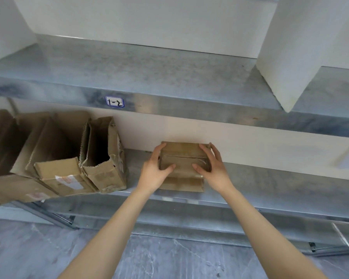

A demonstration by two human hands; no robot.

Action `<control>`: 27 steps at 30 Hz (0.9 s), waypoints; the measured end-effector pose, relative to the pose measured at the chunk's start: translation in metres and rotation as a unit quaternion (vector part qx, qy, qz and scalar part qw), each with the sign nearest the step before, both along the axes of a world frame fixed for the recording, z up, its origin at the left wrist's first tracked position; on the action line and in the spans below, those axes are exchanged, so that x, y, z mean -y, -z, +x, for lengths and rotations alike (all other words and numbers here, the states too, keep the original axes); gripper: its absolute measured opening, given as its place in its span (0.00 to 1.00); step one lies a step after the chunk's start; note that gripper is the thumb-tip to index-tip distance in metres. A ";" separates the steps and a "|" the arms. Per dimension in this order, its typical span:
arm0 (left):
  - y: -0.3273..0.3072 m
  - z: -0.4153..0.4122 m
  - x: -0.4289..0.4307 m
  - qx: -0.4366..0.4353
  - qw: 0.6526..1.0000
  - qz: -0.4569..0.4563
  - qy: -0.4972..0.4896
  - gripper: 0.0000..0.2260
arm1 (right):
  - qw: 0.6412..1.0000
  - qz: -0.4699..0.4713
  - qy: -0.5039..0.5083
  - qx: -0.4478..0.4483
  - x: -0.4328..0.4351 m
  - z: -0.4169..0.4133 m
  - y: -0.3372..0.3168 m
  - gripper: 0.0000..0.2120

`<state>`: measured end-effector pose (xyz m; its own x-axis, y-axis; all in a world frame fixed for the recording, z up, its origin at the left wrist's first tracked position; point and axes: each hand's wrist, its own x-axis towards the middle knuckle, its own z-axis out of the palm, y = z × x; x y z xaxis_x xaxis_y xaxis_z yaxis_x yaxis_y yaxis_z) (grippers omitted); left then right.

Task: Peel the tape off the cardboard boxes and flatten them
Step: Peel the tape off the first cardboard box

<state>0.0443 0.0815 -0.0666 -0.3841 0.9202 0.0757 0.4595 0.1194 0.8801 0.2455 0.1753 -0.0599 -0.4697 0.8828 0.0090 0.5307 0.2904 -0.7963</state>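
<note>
While it rests on the shelf point(270, 178), the small box point(184, 152) sits clasped between left hand point(154, 174) and right hand point(214, 172).

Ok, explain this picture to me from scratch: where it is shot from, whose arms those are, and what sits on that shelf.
There is no machine here. One wide-angle camera sits on a person's head and looks forward and down, so the two bare arms reaching in from below are that person's own. The left hand and right hand grip the sides of a small, closed brown cardboard box, with clear tape across its top. It appears to rest on a grey metal shelf. To the left on the same shelf lie several opened, worn brown cardboard boxes. Above runs another grey metal shelf with a small handwritten label on its front edge; large white blocks stand on it.
</note>
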 end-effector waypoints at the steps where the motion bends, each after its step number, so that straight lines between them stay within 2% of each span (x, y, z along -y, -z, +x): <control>1: -0.001 0.000 -0.002 -0.003 1.000 0.002 -0.005 0.32 | 1.000 0.000 0.003 -0.002 -0.001 0.000 0.000 0.32; 10: 0.001 0.002 0.012 -0.026 0.999 -0.011 -0.023 0.32 | 0.997 0.043 0.034 0.058 0.002 0.004 -0.005 0.24; 15: 0.014 0.000 0.023 -0.017 0.999 -0.033 -0.024 0.33 | 0.995 0.049 0.030 0.079 0.010 0.002 0.007 0.25; 17: 0.010 0.002 0.019 -0.061 0.997 -0.038 -0.033 0.31 | 0.995 0.042 0.034 0.081 0.010 0.002 0.009 0.25; 21: -0.005 0.018 -0.001 -0.238 0.971 -0.007 -0.021 0.27 | 0.996 0.030 0.037 0.072 0.007 0.001 0.012 0.24; 27: 0.001 0.043 -0.030 -0.312 0.950 0.000 0.023 0.23 | 0.998 0.009 0.061 -0.023 0.012 0.008 0.018 0.27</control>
